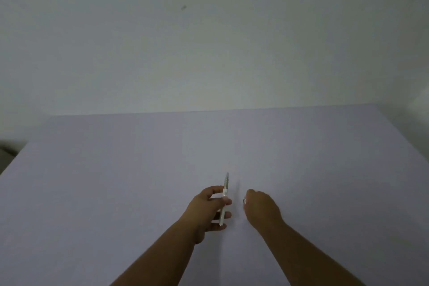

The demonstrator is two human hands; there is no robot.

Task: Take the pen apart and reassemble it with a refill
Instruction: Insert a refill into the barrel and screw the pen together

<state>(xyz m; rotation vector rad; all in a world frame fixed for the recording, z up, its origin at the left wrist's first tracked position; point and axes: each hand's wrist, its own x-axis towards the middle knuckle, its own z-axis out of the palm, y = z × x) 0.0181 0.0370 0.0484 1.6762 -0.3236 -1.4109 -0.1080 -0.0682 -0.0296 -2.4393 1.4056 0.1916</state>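
A slim white and silvery pen (225, 195) is held nearly upright over the table, its pointed tip away from me. My left hand (209, 209) grips it around the middle, thumb and fingers wrapped on the barrel. My right hand (261, 206) hovers just to the right of the pen, a small gap between them, fingers curled closed. A tiny shiny piece (244, 201) shows at its fingertips; I cannot tell what it is. The right hand hides whatever else it may hold.
The pale lilac table (116, 181) spreads wide under both hands. Its far edge meets a plain grey-white wall (209, 42). The table's left edge runs diagonally at the left, with a dark gap beyond it.
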